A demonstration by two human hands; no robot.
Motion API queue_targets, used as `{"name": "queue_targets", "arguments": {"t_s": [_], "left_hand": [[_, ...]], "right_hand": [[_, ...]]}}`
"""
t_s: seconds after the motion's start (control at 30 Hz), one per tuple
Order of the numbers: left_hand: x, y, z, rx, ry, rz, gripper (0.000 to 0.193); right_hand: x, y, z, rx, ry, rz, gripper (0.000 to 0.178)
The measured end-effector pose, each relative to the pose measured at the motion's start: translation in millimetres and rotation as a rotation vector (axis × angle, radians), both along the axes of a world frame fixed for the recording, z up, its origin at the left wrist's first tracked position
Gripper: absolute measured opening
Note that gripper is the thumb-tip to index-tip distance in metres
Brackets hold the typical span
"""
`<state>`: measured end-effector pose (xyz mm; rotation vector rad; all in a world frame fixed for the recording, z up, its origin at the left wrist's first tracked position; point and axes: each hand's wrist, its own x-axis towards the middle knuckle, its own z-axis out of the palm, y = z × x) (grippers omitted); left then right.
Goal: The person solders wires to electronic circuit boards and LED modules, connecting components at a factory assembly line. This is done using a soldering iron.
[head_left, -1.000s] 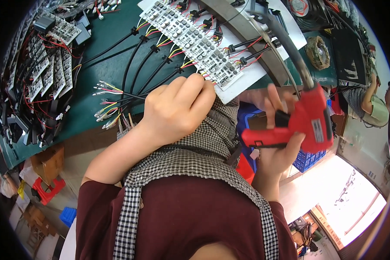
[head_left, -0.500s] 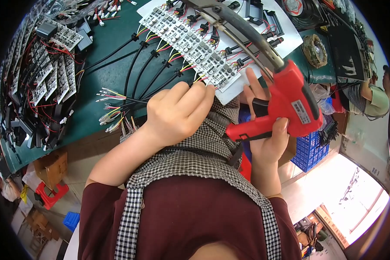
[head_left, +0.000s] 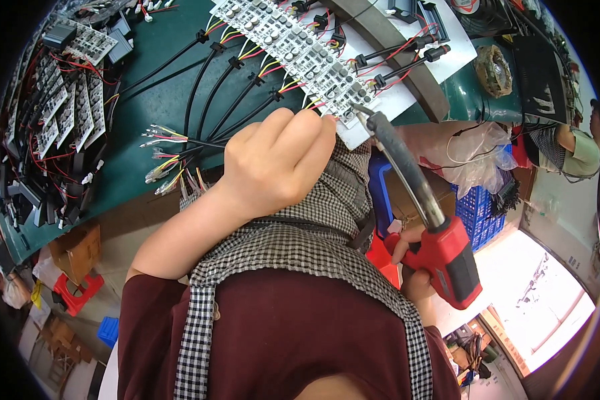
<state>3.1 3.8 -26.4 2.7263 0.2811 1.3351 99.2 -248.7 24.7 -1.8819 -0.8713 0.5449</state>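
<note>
Looking down through the head camera, two hands show at the near edge of a green bench [head_left: 160,107]. One red tool [head_left: 440,257] with a long grey barrel sits in the right hand [head_left: 413,270], whose fingers are wrapped tight round its red grip; the barrel slants up and its tip meets the near end of one long strip of small white modules [head_left: 293,50]. That strip lies slantwise on a white sheet [head_left: 407,93]. The left hand [head_left: 273,167] is loosely curled, its fingertips pressing on the strip's near end just left of the tool tip; whether it grips anything I cannot tell. About five black cables [head_left: 207,87] run from the strip towards the left hand, ending in loose coloured wire ends [head_left: 163,160]. One pile of further modules [head_left: 53,127] lies at far left, well apart from both hands
</note>
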Motion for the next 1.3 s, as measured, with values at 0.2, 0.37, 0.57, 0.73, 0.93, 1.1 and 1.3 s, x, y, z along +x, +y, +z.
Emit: {"name": "queue_targets", "arguments": {"t_s": [0.2,0.37,0.57,0.73,0.93,1.1,1.3], "left_hand": [[-1.4,-1.0,1.5,-0.012,0.012,0.008,0.009],[-1.3,-1.8,4.1,-0.015,0.037,0.002,0.011],[-6.6,-4.9,14.1,-0.113,0.131,-0.04,0.032],[-2.4,-3.3,6.8,-0.057,0.087,-0.007,0.021],[-1.4,-2.0,4.8,0.012,0.037,0.031,0.012],[-5.9,-5.7,14.5,-0.09,0.156,-0.014,0.031],[-5.7,-6.1,11.3,-0.109,0.124,-0.004,0.03]], "right_hand": [[8.1,-3.8,-1.4,-0.096,0.015,0.12,0.032],[6.3,-17.6,-18.1,-0.057,0.06,0.137,0.037],[1.3,-19.7,-21.8,-0.139,-0.008,0.113,0.037],[0.6,-11.2,-7.3,-0.215,-0.031,0.107,0.037],[-4.1,2.0,0.1,-0.126,0.069,0.032,0.027],[-4.9,4.4,1.2,-0.068,0.058,0.007,0.036],[-5.2,7.8,-0.6,0.051,0.209,-0.022,0.045]]}}
